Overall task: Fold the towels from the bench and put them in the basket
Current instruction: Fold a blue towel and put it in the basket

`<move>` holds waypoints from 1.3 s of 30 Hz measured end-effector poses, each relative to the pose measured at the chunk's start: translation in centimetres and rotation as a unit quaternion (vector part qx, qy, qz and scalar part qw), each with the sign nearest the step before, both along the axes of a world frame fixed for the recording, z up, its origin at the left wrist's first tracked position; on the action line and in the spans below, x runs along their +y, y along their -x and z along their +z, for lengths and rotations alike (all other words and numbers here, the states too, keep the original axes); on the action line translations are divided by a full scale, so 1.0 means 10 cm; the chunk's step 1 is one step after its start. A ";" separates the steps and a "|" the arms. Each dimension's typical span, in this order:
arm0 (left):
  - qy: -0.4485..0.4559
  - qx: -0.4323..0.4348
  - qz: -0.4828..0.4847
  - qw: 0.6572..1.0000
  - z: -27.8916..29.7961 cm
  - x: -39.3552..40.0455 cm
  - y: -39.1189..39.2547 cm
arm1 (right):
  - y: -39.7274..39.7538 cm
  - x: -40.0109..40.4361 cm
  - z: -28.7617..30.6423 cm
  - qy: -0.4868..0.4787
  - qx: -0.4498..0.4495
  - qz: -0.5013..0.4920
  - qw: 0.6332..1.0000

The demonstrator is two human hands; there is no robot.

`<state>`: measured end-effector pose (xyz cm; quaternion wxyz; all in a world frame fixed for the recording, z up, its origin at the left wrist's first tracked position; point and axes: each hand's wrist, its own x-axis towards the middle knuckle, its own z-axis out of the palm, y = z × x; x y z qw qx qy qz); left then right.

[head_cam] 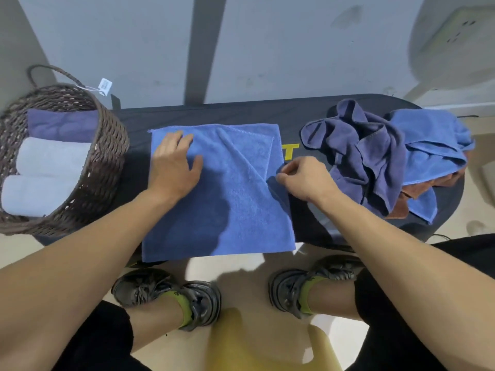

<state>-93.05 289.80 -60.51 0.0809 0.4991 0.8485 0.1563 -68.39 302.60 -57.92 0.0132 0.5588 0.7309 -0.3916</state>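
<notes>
A bright blue towel [230, 210] lies spread on the black bench [214, 113], its near edge hanging over the front. My left hand [171, 167] presses flat on its upper left part, fingers apart. My right hand [302, 178] pinches the towel's right edge, where a corner is folded inward. On the bench's right end lies a heap of unfolded towels: a dark blue one [359, 153], a bright blue one [434, 148] and a brown one [407, 207] underneath. The wicker basket [107, 145] at the left holds a dark blue folded towel [61, 124] and two rolled white towels [51, 156].
The wall rises directly behind the bench. A price tag [105, 86] hangs from the basket's handle. My feet in grey shoes [171, 295] stand on the pale floor below the bench. A yellow stool [267, 341] is under me.
</notes>
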 end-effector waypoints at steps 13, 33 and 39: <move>0.073 0.069 0.012 0.995 -0.52 0.03 0.11 | 0.72 0.56 -0.25 -0.086 -0.007 0.027 0.996; 0.099 0.074 0.014 0.992 -0.46 0.04 0.10 | 0.50 0.75 -0.05 -0.058 -0.050 -0.023 0.997; 0.108 0.078 0.008 0.991 -0.49 0.06 0.12 | -0.18 -0.10 -0.11 -0.019 -0.116 0.025 0.993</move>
